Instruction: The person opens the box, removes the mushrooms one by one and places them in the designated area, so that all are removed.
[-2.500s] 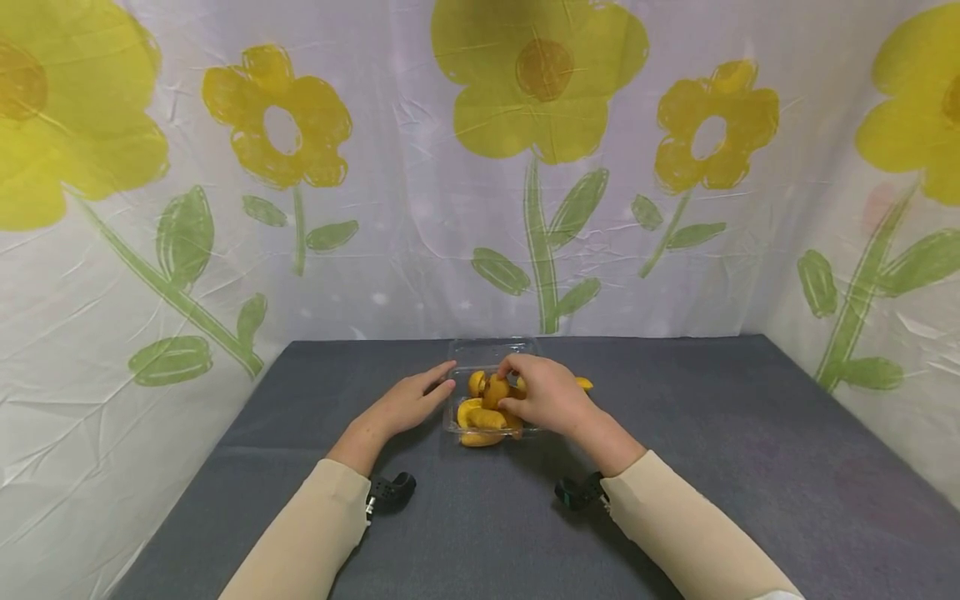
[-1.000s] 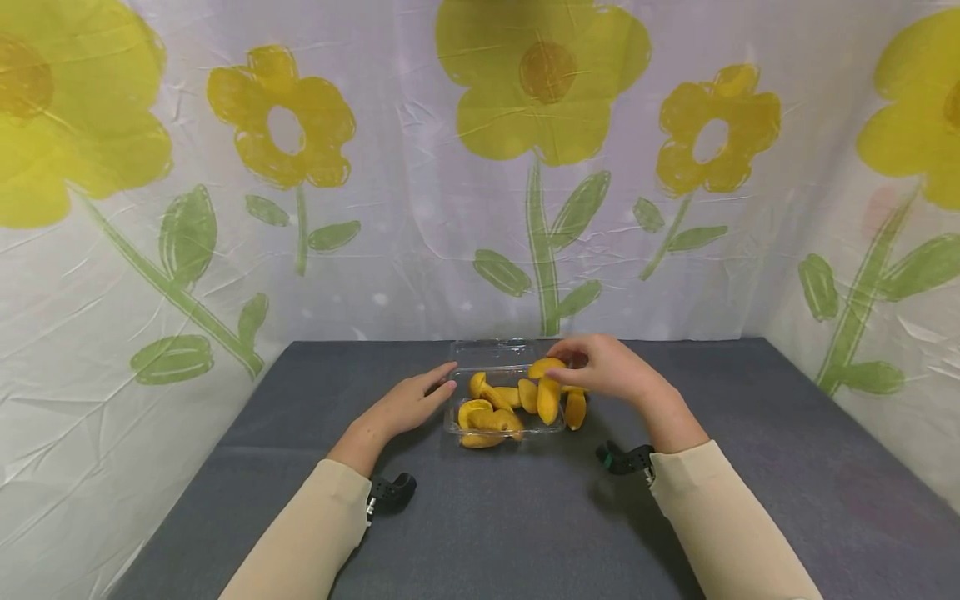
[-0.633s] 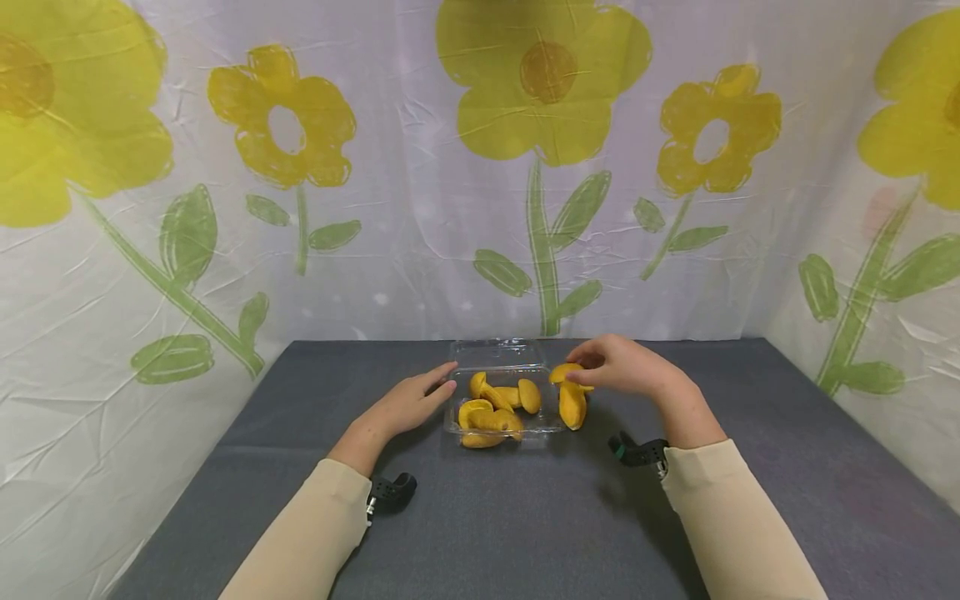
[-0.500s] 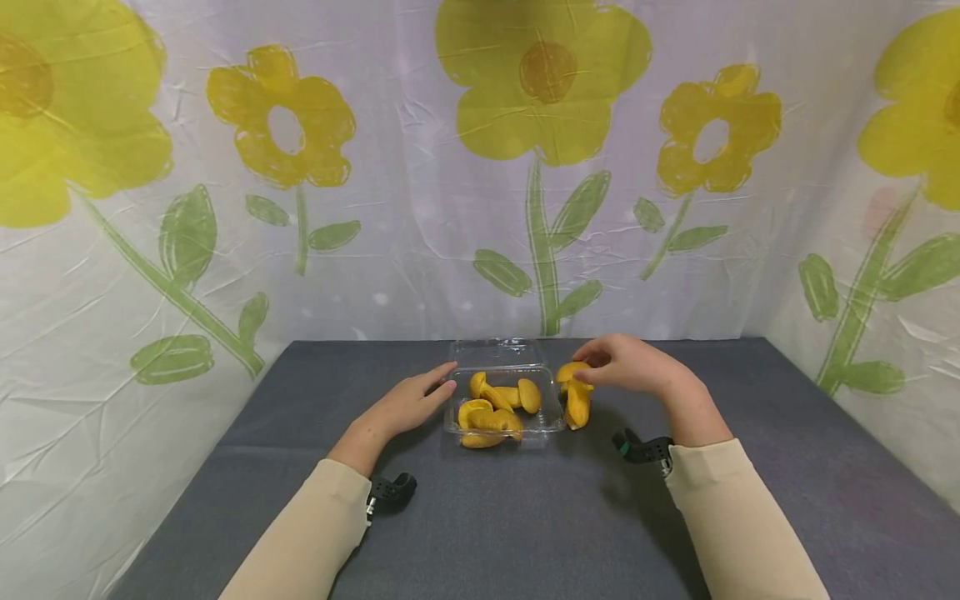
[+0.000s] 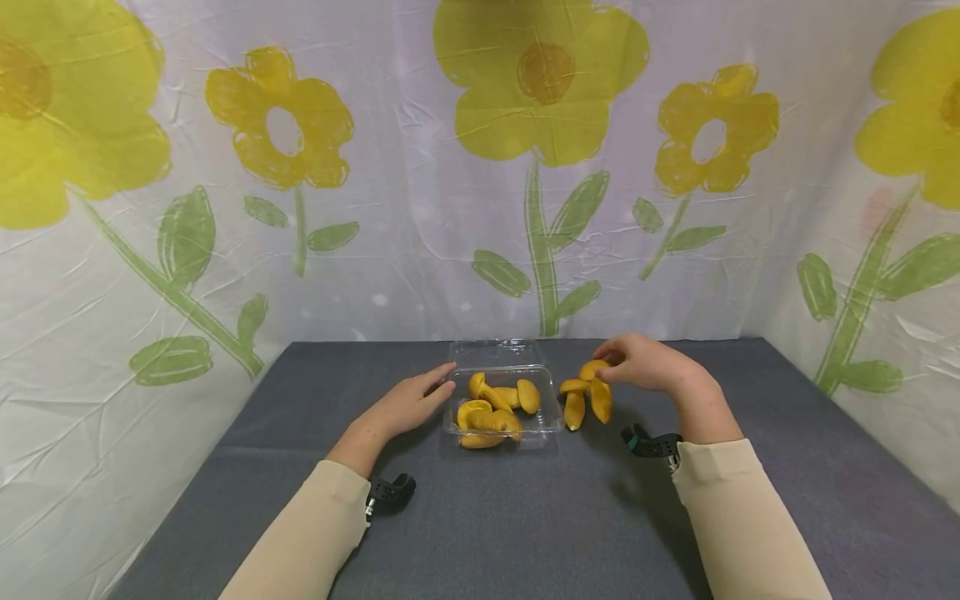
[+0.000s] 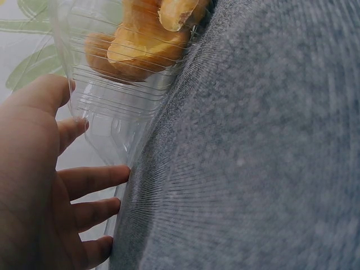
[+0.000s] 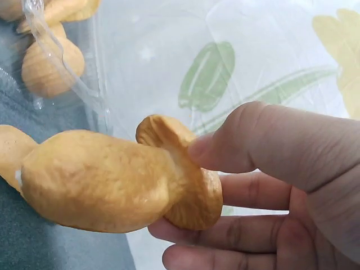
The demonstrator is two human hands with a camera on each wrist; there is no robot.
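A clear plastic box sits on the grey cloth with several yellow mushrooms inside. My left hand stays at its left side, and in the left wrist view the spread fingers rest against the plastic. Right of the box, my right hand pinches one mushroom by its cap, stem hanging down. Up close in the right wrist view, that mushroom has its thick stem toward the camera, with the thumb pressing its cap. Another mushroom stands on the cloth between box and right hand.
The box's clear lid is folded back behind it, close to the table's far edge. A white curtain printed with yellow flowers hangs around the back and sides. Dark grey cloth covers the table.
My right hand took a mushroom from the box and carried it right, over the rim and past the mushroom on the cloth. The left hand has kept its place beside the box.
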